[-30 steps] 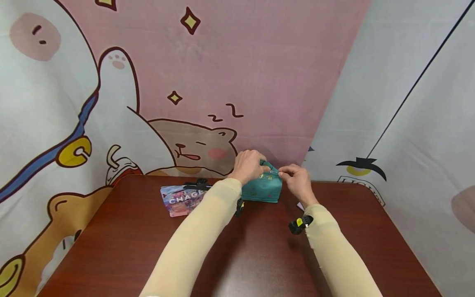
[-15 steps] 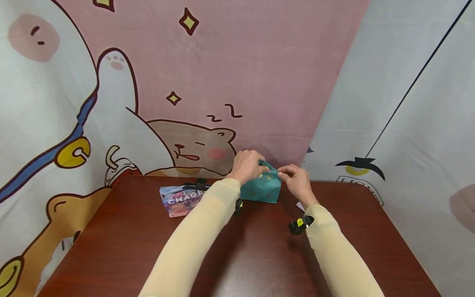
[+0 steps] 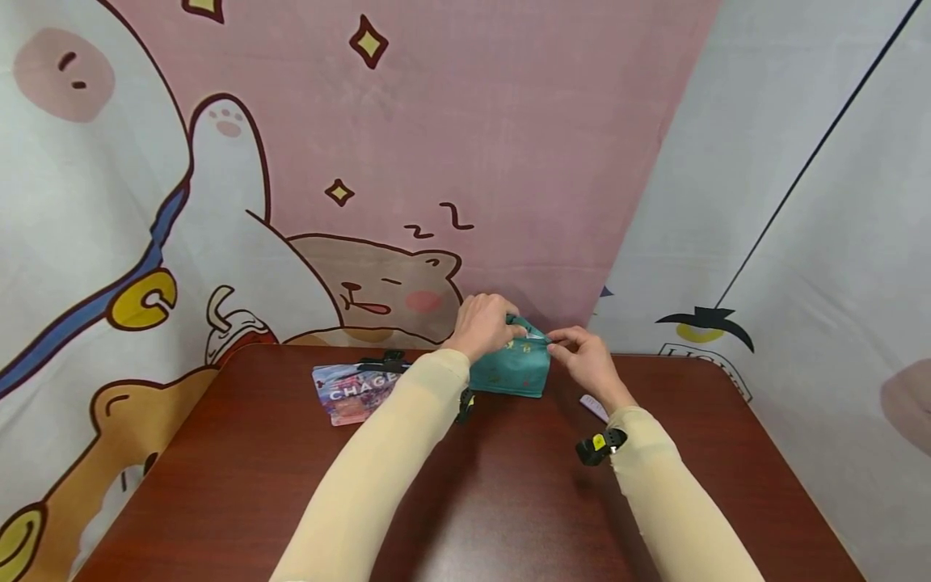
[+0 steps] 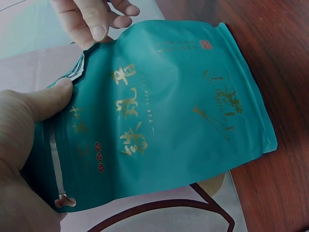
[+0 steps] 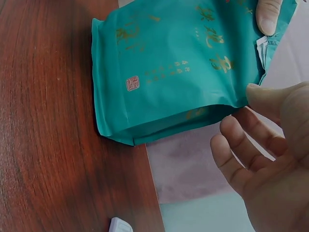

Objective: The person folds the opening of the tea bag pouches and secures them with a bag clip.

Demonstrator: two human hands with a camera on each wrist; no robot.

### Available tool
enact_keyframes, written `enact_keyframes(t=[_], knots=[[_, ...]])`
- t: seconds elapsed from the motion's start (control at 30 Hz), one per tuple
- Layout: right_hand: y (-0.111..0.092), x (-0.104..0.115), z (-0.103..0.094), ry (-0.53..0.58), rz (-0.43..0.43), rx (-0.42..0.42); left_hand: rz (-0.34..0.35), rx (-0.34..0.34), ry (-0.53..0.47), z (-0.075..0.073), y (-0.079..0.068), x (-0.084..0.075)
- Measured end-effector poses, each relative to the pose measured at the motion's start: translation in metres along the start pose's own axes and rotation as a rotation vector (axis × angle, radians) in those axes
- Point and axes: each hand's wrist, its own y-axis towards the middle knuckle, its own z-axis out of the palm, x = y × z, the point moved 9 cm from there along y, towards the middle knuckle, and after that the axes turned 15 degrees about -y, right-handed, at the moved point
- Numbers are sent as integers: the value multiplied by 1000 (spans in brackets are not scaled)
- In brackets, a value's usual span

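A teal tea pouch (image 3: 511,373) with gold characters stands at the back of the table. My left hand (image 3: 482,327) grips its top edge, the thumb pressed on the front near a silvery strip in the left wrist view. At the pouch's other upper corner, my right hand (image 3: 587,362) pinches the edge between thumb and forefinger. Its other fingers hang loosely below the pouch (image 5: 178,72) in the right wrist view. Between the two hands a bit of pale inner lining shows at the top edge of the pouch (image 4: 164,101).
Left of the pouch lies a colourful printed packet (image 3: 351,394) lettered "CHAGE", partly behind my left sleeve, with a black object (image 3: 385,364) at its top. A small pale purple item (image 3: 594,406) lies by my right wrist. A printed cloth (image 3: 509,145) hangs behind the table (image 3: 465,501).
My right hand and forearm have shifted slightly right and down, uncovering more of the pale purple item. My left hand stays on the pouch almost unmoved.
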Motion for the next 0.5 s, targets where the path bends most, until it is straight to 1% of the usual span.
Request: enact_keyframes(t=[0.17,0.37,0.5], knots=[[-4,-5,1,-24,0,21,0,11,-9,2,0,1],[-8,-10,-1,-56,-2,21,24,0,-20,1,0,0],[-13,-13,-3,-67,6,48,30,-5,-23,0,0,1]])
